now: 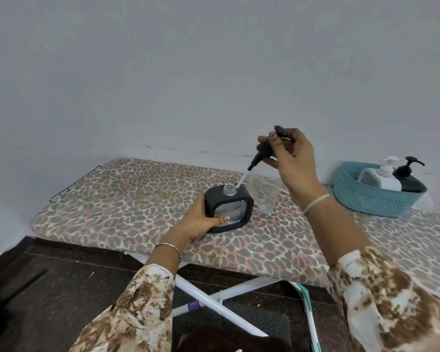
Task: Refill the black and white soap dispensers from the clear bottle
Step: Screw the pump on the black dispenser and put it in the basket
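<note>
Nearest, at seven o'clock from the picture's middle, the left hand [201,222] is wrapped round the side of a square black dispenser [229,212]. The thumb is laid across its clear front panel, and the dispenser is steadied upright on the leopard-print ironing board [137,194]. Its threaded neck [230,189] is seen open and uncovered.

At one o'clock from that neck and raised above it, the right hand [292,161] is closed round the black pump head [264,148], pinched between thumb and fingers. The dip tube [240,181] is slanted down, and its tip is seen just beside the neck.

Just behind the dispenser, at two o'clock, the clear bottle [263,194] is stood on the board, held by no hand. Its top is hidden, and whether it touches the dispenser cannot be told.

Farthest, at three o'clock and well apart, a teal basket [374,204] is set on the board. A white dispenser [386,179] and a second black dispenser [409,181] are held in it, both with pumps fitted.

The task is judged to be at an early stage. One black dispenser is opened, but no pouring is shown and its level cannot be read. Filling, re-capping and the white dispenser are judged to remain.

Counted: three dispensers, two black and one white; one clear bottle; one basket; one loose pump head; two hands.
</note>
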`<state>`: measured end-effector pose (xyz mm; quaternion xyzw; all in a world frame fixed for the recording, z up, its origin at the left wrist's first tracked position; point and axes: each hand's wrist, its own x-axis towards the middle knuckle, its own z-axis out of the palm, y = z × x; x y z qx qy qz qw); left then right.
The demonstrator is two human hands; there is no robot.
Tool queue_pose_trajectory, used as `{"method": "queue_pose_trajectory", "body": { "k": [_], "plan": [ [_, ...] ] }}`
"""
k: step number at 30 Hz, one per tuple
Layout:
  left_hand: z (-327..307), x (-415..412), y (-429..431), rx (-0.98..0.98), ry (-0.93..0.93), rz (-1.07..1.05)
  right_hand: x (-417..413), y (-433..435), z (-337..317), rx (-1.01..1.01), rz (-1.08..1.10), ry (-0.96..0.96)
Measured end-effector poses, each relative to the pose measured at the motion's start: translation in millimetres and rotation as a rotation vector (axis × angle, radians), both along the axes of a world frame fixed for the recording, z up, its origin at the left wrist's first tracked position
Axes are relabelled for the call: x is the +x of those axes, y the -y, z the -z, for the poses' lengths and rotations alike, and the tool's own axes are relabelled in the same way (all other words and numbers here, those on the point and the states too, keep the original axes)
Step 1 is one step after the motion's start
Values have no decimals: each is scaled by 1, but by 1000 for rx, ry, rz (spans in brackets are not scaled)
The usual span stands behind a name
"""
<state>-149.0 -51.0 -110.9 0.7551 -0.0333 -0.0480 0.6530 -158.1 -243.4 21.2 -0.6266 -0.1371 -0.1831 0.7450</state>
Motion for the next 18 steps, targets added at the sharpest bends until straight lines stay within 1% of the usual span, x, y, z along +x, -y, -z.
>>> {"method": "queue_pose_trajectory", "body": {
  "k": [2,6,9,14,15,18],
  "plan": [
    [1,2,-1,18,0,1,7,-9,1,-46,-13,9],
    [2,1,-2,-31,-1,11,20,-21,9,-180,-24,7],
    [3,1,-1,-62,6,27,29,-28,25,-336,-53,-16],
    [4,3,0,-66,10,31,30,-33,60,-595,-45,-46],
    [5,2,-1,-69,14,29,28,-32,65,-610,-61,-63],
    [4,0,-1,-60,29,30,23,-26,68,-570,-179,-100]
  ]
}}
